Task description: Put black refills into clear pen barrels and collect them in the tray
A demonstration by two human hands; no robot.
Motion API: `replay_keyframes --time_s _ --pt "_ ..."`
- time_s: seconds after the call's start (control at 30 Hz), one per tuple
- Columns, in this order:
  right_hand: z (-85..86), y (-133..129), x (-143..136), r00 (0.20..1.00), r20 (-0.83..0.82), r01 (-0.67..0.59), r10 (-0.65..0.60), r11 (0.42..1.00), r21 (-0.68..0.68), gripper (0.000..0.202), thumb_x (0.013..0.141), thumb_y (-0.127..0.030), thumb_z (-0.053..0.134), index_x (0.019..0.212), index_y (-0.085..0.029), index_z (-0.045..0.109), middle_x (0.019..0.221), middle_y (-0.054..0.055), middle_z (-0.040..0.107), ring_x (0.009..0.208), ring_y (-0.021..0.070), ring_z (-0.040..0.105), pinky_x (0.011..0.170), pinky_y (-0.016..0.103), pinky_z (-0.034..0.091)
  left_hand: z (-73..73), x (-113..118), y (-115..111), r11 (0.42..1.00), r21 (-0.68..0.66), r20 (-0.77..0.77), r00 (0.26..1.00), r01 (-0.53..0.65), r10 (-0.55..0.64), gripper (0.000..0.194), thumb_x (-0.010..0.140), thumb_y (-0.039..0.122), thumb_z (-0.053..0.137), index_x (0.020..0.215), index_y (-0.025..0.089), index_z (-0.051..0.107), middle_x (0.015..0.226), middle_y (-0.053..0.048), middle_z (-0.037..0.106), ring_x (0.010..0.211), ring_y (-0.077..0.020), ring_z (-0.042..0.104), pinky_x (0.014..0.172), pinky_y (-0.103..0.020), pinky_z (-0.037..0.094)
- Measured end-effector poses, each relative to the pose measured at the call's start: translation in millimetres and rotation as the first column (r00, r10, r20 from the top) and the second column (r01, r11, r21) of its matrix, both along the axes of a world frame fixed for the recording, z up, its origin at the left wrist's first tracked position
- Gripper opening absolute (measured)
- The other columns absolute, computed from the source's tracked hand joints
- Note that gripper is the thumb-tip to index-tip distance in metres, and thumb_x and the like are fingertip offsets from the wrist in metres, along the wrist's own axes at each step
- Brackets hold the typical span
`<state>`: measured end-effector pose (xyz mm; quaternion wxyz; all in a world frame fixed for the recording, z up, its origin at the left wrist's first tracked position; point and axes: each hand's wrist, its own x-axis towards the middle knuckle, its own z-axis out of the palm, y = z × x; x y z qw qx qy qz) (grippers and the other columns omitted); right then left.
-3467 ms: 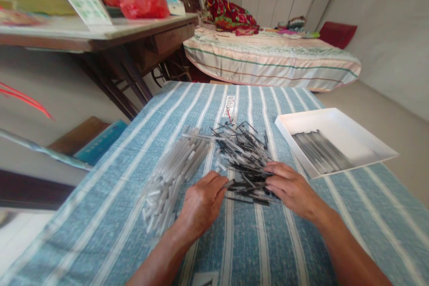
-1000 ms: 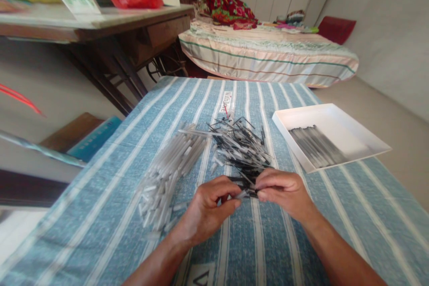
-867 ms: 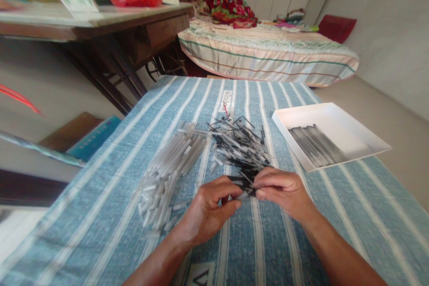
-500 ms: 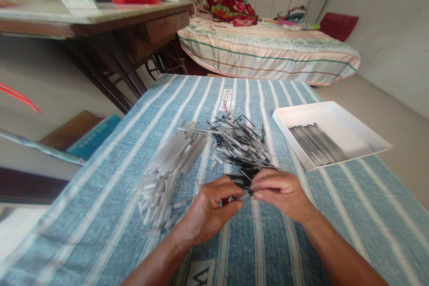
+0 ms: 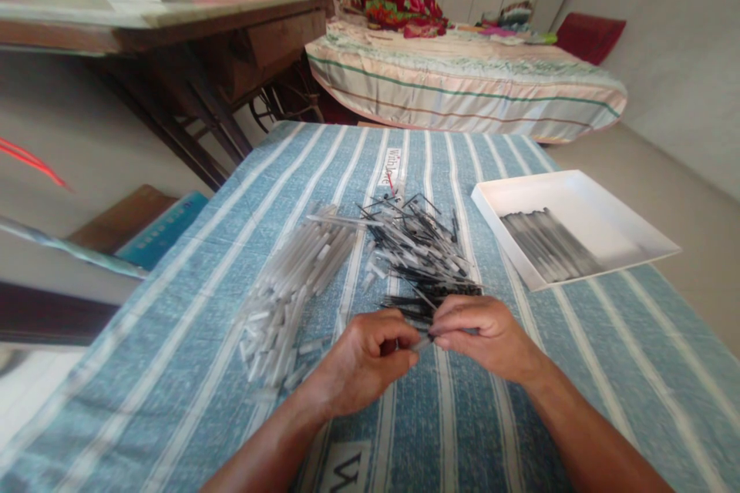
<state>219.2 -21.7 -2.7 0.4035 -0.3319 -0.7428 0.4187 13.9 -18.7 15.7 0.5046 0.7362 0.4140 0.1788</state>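
At the near edge of the loose heap, I have a pale piece (image 5: 423, 343) whose right end meets a small dark tip (image 5: 431, 337); I cannot tell whether 1 is inside the other. The left hand (image 5: 364, 358) pinches the pale piece between thumb and forefinger. The right hand (image 5: 489, 335) has its thumb and fingertips closed at the dark tip.

3.5 s ago I had the right fingers spread on the heap, apart from the left; now the 2 hands meet, so I judge the work to be at a joining or fitting point.

Just beyond them lies the heap of dark and clear pieces (image 5: 428, 250). To its left is the bundle of pale tubes (image 5: 306, 269); to the right, the white box (image 5: 613, 223) holds a row of grey tubes (image 5: 546, 243), which looks unchanged. All rest on the striped cloth (image 5: 220, 308).
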Motion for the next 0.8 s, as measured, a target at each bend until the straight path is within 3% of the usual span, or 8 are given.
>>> replay_keyframes --time_s 0.4,0.57,0.67,0.8 --pt "-3.0 -0.7 -3.4 1.0 0.0 -0.011 0.011 0.999 -0.037 0.006 0.078 -0.018 0.065 0.079 -0.016 0.07 0.072 0.004 0.065 0.065 0.0117 0.059 0.06 0.023 0.046 1.2 -0.6 0.3 0.999 -0.045 -0.021 1.0 0.007 -0.008 0.011 0.075 0.014 0.056 0.071 0.014 0.066 0.067 0.002 0.051 0.06 -0.008 0.047 0.054 -0.019 0.034" --pt "-6.0 -1.0 -5.7 1.0 0.021 0.022 -0.021 0.999 -0.044 0.008 0.08 -0.021 0.063 0.077 -0.016 0.07 0.07 0.004 0.064 0.063 0.0113 0.058 0.058 0.022 0.045 1.0 -0.6 -0.2 0.999 0.039 -0.07 0.997 0.011 -0.008 0.012 0.074 0.011 0.054 0.068 0.014 0.064 0.065 0.003 0.05 0.061 -0.0083 0.048 0.055 -0.019 0.034" --pt "-7.1 -1.1 -6.1 1.0 0.015 0.025 -0.024 0.996 -0.086 0.011 0.08 -0.024 0.064 0.076 -0.015 0.069 0.068 0.003 0.063 0.06 0.011 0.057 0.056 0.022 0.045 1.0 -0.1 0.1 0.997 0.076 -0.082 0.997 0.013 -0.006 0.013 0.073 0.01 0.053 0.066 0.015 0.063 0.064 0.003 0.05 0.06 -0.0084 0.047 0.054 -0.019 0.033" --pt "-8.3 -2.0 -6.4 0.999 -0.043 0.001 -0.01 0.979 -0.206 0.015 0.078 -0.03 0.066 0.075 -0.015 0.069 0.066 0.002 0.06 0.055 0.01 0.055 0.05 0.021 0.045 2.6 0.1 0.9 1.0 0.02 -0.06 0.998 0.023 -0.022 0.013 0.073 0.011 0.054 0.069 0.015 0.065 0.064 0.003 0.05 0.059 -0.0085 0.046 0.053 -0.019 0.033"
